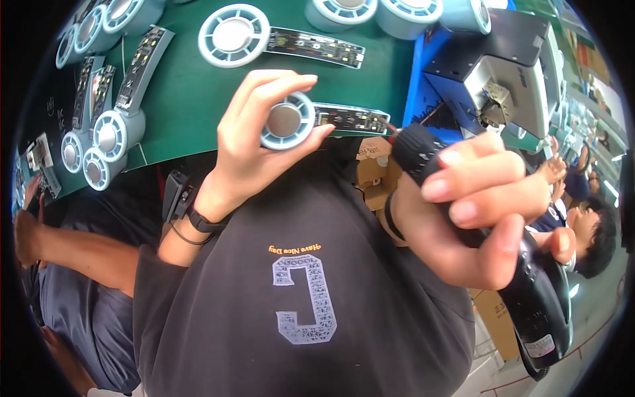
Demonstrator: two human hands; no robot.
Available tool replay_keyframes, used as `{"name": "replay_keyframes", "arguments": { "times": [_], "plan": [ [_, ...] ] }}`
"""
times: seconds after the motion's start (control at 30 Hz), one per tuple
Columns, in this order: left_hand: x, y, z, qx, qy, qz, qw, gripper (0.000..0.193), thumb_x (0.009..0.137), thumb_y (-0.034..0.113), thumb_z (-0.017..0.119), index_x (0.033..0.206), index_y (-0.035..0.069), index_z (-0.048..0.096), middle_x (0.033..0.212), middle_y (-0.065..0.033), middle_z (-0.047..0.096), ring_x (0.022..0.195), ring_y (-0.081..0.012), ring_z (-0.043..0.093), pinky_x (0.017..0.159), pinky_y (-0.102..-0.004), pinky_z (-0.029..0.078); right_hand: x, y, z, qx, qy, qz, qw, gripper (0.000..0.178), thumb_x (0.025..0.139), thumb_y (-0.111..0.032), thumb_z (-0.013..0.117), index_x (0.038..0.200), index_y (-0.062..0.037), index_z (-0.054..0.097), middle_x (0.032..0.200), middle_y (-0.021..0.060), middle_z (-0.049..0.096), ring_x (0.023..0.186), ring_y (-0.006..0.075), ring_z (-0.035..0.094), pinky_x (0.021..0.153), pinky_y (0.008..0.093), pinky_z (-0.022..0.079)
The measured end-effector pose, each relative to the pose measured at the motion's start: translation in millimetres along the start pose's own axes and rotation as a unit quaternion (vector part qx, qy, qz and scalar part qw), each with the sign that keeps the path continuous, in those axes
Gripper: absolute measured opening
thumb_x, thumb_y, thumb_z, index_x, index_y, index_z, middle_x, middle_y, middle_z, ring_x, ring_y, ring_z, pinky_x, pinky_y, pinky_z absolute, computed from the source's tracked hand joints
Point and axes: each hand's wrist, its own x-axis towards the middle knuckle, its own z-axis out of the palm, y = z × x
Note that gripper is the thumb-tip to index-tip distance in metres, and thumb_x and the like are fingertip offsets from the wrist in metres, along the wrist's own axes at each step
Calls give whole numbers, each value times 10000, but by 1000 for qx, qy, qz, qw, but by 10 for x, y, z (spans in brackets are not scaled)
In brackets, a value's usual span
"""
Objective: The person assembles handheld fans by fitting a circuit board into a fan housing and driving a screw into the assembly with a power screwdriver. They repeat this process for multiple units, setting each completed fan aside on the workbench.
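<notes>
My left hand (233, 135) curls around a light-blue round housing (286, 123) with a spoked rim and a silver disc at its centre. From the housing a narrow arm carrying a black circuit board (350, 119) stretches to the right, near the table's front edge. My right hand (473, 198) is wrapped round a black power screwdriver (539, 311). Its bit points left at the far end of the circuit board; whether the tip touches a screw there cannot be made out.
A similar unit (233, 36) lies beyond on the green table (178, 86). More units (111, 135) stand at left and along the back. Right of them, a blue tray (418, 73) holds small dark screws beside a black-and-white machine (509, 59). Other people's arms (86, 255) show at both sides.
</notes>
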Motion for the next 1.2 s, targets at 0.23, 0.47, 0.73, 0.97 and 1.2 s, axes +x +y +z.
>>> {"name": "replay_keyframes", "arguments": {
  "times": [0.23,0.47,0.73,0.97,1.2],
  "plan": [
    [-13,-5,25,-33,-2,7,999,531,738,46,934,1212,42,695,1108,-122,672,963,-278,690,795,-364,586,-201,113,131,34,-89,33,995,438,943,-87,479,1374,-129,418,689,87,511,461,212,507,536,361,504],
    [-26,-8,16,-47,-8,2,999,500,750,58,926,1195,51,697,1106,-109,663,962,-282,681,792,-368,574,-199,90,100,-15,-120,58,991,438,936,-47,471,1363,-136,424,688,93,530,461,227,525,535,386,510],
    [-32,-12,28,-52,-10,12,999,472,767,51,908,1191,51,700,1110,-105,658,957,-277,672,790,-370,565,-231,146,141,-14,-120,45,992,433,929,-18,475,1340,-141,413,685,93,534,451,208,526,532,378,509],
    [-45,-41,27,-50,-15,19,998,471,769,48,897,1197,49,700,1114,-106,654,961,-283,667,797,-372,560,-323,201,235,-30,-121,20,992,408,933,-8,473,1315,-139,406,682,83,523,434,191,504,521,349,498],
    [11,-3,2,-33,-28,17,999,538,729,53,942,1208,41,695,1120,-119,657,962,-276,677,801,-371,572,-200,229,391,-32,82,93,992,325,961,-69,483,1275,-112,416,646,58,478,443,171,487,518,321,486]
  ]
}}
